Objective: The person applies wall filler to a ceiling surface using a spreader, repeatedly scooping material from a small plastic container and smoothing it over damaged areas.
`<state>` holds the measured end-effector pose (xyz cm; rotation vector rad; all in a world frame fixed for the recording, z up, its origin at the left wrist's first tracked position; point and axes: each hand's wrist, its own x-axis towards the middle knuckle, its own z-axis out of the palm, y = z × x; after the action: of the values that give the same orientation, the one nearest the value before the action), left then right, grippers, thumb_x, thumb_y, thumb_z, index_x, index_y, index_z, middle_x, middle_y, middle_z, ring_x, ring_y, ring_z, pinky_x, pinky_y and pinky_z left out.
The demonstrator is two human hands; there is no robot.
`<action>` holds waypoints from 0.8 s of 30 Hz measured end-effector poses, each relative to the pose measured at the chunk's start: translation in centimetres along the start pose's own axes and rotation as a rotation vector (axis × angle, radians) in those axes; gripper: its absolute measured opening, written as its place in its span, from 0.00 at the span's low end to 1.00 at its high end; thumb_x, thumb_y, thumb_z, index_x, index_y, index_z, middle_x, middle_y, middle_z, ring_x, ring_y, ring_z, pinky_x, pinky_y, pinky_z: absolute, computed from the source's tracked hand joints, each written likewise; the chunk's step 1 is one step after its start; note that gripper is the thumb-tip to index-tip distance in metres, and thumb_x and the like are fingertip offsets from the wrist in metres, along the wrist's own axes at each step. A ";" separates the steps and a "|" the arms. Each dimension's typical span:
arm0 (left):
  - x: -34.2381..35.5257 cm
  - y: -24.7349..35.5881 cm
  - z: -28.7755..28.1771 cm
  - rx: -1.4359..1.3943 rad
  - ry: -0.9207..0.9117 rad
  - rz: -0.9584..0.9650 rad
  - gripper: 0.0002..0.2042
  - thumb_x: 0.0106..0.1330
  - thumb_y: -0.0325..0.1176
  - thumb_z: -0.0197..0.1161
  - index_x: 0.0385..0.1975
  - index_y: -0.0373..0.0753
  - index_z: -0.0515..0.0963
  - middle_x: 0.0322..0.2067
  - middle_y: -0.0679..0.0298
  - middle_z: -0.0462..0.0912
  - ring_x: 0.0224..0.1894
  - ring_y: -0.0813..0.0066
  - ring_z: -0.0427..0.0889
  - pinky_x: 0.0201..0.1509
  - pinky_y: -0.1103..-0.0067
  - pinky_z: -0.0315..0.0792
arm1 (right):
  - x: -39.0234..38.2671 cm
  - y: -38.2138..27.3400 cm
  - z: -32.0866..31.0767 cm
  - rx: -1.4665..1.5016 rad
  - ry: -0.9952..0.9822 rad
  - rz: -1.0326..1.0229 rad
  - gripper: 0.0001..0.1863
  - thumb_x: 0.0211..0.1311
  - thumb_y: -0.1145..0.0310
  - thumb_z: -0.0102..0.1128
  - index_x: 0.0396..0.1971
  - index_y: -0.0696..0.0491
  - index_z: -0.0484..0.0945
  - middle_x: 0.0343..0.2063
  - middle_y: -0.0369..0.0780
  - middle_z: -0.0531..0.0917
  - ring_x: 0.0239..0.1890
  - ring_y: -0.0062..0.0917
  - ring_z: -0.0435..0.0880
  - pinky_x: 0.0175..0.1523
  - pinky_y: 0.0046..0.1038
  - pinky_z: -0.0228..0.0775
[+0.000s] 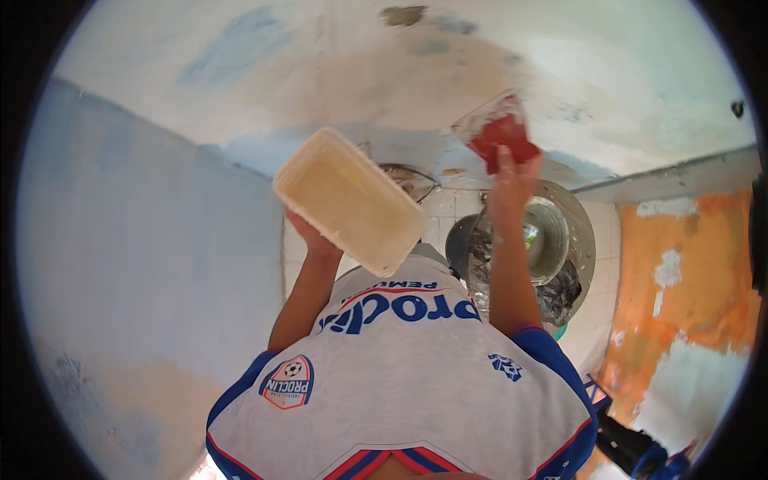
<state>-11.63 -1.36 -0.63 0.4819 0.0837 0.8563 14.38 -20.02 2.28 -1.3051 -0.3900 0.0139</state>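
My left hand (314,234) is closed on the near left side of a cream rectangular plastic tub (352,200), its fingers partly hidden beneath. The tub is tilted so that its inside faces up toward me; a thin pale coating shows within. In my right hand (514,180), raised toward the wall, is a red-handled putty knife (504,138) with a wide blade smeared with white. Its blade points up and to the left, close to the patchy wall (384,84). Whether the blade touches the wall I cannot tell.
Below my right forearm stand a grey bucket (552,240) and crumpled dark plastic (560,296) on a round grey base (588,232). White floor tiles (440,206) lie under them. A pale blue wall (152,264) rises at left, a peeling orange wall (696,264) at right.
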 end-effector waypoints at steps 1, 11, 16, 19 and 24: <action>-0.4 0.7 -0.2 0.003 0.028 0.028 0.44 0.71 0.75 0.47 0.77 0.47 0.62 0.71 0.59 0.73 0.69 0.52 0.76 0.71 0.52 0.74 | -1.3 -3.2 1.2 0.132 -0.029 0.005 0.18 0.74 0.79 0.60 0.60 0.56 0.72 0.54 0.42 0.83 0.54 0.27 0.84 0.60 0.31 0.77; -5.2 6.5 -5.5 -0.003 -0.011 0.035 0.48 0.70 0.80 0.32 0.77 0.46 0.63 0.72 0.60 0.71 0.72 0.59 0.72 0.74 0.60 0.70 | -16.9 -17.0 9.3 0.060 -0.496 0.120 0.17 0.70 0.83 0.63 0.57 0.60 0.75 0.50 0.42 0.85 0.49 0.26 0.86 0.54 0.28 0.81; -7.4 8.7 -6.8 -0.136 0.096 -0.027 0.48 0.70 0.79 0.33 0.76 0.45 0.64 0.71 0.60 0.72 0.71 0.60 0.73 0.73 0.61 0.70 | -21.6 -16.8 13.6 -0.473 -0.739 -0.074 0.13 0.67 0.79 0.67 0.49 0.61 0.79 0.34 0.43 0.89 0.32 0.21 0.87 0.41 0.23 0.79; -8.1 9.8 -7.6 -0.121 0.026 -0.071 0.48 0.71 0.79 0.34 0.76 0.45 0.65 0.71 0.60 0.72 0.71 0.60 0.73 0.73 0.61 0.70 | -23.0 -16.5 15.6 -0.544 -0.761 -0.178 0.11 0.66 0.78 0.68 0.46 0.60 0.80 0.28 0.44 0.88 0.26 0.28 0.86 0.39 0.23 0.77; -8.6 11.0 -8.8 -0.121 -0.033 -0.120 0.47 0.71 0.78 0.34 0.76 0.45 0.65 0.70 0.59 0.73 0.70 0.60 0.74 0.72 0.61 0.70 | -24.2 -17.0 17.6 -0.540 -0.830 -0.148 0.11 0.66 0.78 0.67 0.46 0.60 0.79 0.29 0.47 0.87 0.27 0.37 0.88 0.36 0.27 0.77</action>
<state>-27.31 1.68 -4.69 0.3735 0.0300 0.7310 -16.85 -13.66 15.31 -1.7646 -1.2632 0.3548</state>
